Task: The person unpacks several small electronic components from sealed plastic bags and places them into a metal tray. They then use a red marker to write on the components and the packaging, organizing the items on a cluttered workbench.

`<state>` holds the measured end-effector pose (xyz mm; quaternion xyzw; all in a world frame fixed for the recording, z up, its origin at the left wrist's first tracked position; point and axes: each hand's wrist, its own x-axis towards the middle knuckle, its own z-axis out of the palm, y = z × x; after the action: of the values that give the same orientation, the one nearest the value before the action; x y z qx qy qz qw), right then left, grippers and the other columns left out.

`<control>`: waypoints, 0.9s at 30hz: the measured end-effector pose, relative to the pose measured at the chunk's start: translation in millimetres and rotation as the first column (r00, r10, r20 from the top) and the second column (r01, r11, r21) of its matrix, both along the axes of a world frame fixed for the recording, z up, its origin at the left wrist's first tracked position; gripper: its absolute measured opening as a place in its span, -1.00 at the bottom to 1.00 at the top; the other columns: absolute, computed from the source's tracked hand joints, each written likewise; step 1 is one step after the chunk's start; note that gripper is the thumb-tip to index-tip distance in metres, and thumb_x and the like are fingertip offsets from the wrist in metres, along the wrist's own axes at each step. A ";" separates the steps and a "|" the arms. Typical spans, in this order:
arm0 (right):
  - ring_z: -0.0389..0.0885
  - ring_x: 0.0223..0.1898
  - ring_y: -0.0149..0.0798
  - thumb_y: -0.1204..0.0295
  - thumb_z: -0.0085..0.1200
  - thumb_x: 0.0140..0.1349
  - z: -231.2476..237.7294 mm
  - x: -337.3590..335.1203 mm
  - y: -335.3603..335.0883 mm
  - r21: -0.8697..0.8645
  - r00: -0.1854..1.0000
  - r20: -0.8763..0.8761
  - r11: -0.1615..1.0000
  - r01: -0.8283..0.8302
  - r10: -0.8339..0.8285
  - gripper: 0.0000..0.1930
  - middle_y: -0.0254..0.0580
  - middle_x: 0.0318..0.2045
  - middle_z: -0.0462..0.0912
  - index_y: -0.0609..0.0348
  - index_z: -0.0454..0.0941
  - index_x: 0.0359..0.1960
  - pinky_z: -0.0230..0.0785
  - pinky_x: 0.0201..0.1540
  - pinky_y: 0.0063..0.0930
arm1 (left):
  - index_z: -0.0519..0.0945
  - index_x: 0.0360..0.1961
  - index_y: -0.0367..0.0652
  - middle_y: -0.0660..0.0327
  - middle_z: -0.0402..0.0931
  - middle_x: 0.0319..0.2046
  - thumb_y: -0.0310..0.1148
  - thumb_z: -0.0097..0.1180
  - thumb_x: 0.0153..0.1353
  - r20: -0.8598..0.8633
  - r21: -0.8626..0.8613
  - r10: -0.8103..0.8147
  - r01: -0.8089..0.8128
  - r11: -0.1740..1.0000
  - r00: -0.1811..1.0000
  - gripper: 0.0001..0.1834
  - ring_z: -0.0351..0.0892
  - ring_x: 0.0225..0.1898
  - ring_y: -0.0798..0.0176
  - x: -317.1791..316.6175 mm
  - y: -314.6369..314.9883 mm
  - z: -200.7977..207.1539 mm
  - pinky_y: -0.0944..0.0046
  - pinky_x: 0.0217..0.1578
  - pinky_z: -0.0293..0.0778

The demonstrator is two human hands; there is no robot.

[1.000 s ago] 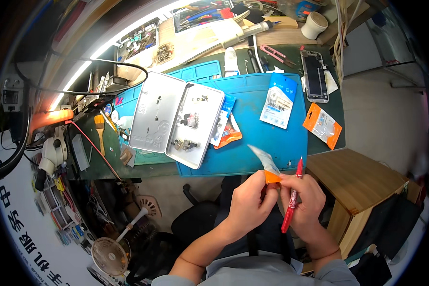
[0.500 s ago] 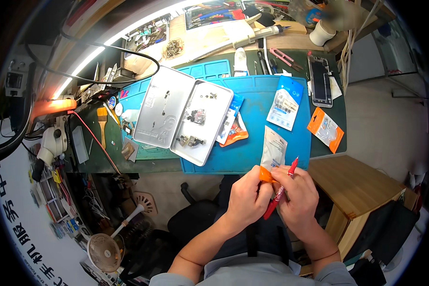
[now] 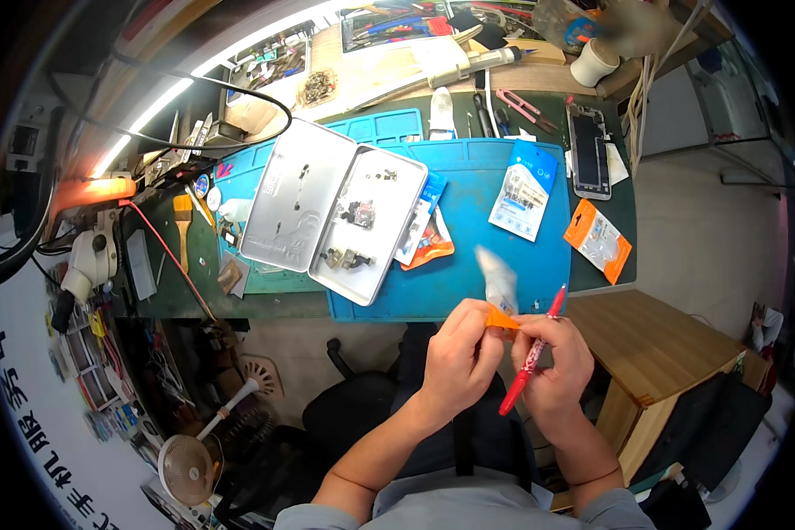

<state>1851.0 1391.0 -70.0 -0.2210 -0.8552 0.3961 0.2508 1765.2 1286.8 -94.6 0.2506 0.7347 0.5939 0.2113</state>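
Observation:
A small pouch (image 3: 498, 284), pale with an orange end, is stretched between my hands over the front edge of the blue mat (image 3: 468, 199). My left hand (image 3: 455, 362) is closed, pinching the pouch's orange end. On its other side, my right hand (image 3: 556, 367) has its fingertips at the same orange edge and also grips a red pen (image 3: 526, 374), slanted across the fingers. Motion blurs the pouch's far part, so its contents cannot be made out. Beyond my left hand lies an open metal tin (image 3: 397, 256) with small parts inside.
A blue-and-white packet (image 3: 525, 193) and an orange-and-clear packet (image 3: 599, 242) lie to the right. Behind them rests a phone without its cover (image 3: 589, 150). Two more packets (image 3: 431, 243) stick out under the tin. A brush (image 3: 183, 231) and a red cable (image 3: 168, 252) are left.
The pouch has swung and blurred, and its orange end is now pulled taut between the fingers. My right hand has shifted slightly right, with the pen turned a little.

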 end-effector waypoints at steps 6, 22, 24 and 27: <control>0.62 -0.32 -0.05 0.69 0.33 -0.03 9.9 7.6 -6.4 0.044 0.988 0.104 0.992 -0.115 0.110 -0.64 -0.14 -0.38 0.60 0.12 0.58 -0.16 0.47 -0.29 -0.25 | 0.53 -0.27 -0.35 0.08 0.58 -0.42 -0.52 0.06 0.27 0.470 -0.086 0.068 -0.031 0.996 0.880 -0.91 0.53 -0.45 0.39 5.9 -11.1 -2.3 0.28 -0.46 0.43; 0.66 -0.15 -0.02 0.63 0.22 0.07 47.8 7.0 -25.0 0.110 0.939 0.311 0.976 -0.190 0.148 -0.57 -0.11 -0.22 0.66 0.05 0.57 0.02 0.53 -0.16 -0.16 | 0.64 -0.19 -0.38 0.07 0.72 -0.38 -0.42 0.16 0.30 0.408 -0.235 0.024 0.079 0.969 0.913 -0.80 0.66 -0.39 0.40 -5.7 -41.5 53.3 0.32 -0.30 0.56; 0.67 -0.23 -0.01 0.64 0.23 0.08 51.6 1.6 -25.5 0.075 0.936 0.315 0.979 -0.191 0.159 -0.62 -0.11 -0.27 0.67 0.07 0.57 -0.03 0.53 -0.21 -0.16 | 0.63 -0.21 -0.37 0.05 0.71 -0.38 -0.40 0.16 0.30 0.392 -0.249 0.012 0.093 0.964 0.920 -0.80 0.66 -0.39 0.38 -11.0 -43.9 55.2 0.30 -0.31 0.56; 0.67 -0.31 0.01 0.64 0.23 0.08 53.8 -7.2 -31.1 0.104 0.945 0.299 0.980 -0.168 0.130 -0.69 -0.11 -0.34 0.66 0.10 0.56 -0.12 0.51 -0.28 -0.16 | 0.62 -0.24 -0.37 0.01 0.69 -0.40 -0.38 0.17 0.29 0.344 -0.242 -0.024 0.113 0.964 0.939 -0.79 0.66 -0.40 0.31 -13.3 -44.5 43.4 0.25 -0.32 0.55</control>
<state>1843.8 1359.9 -16.2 -0.1947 -0.9207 0.3214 0.1055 1751.9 1242.3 -51.1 0.1410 0.7495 0.5194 0.3855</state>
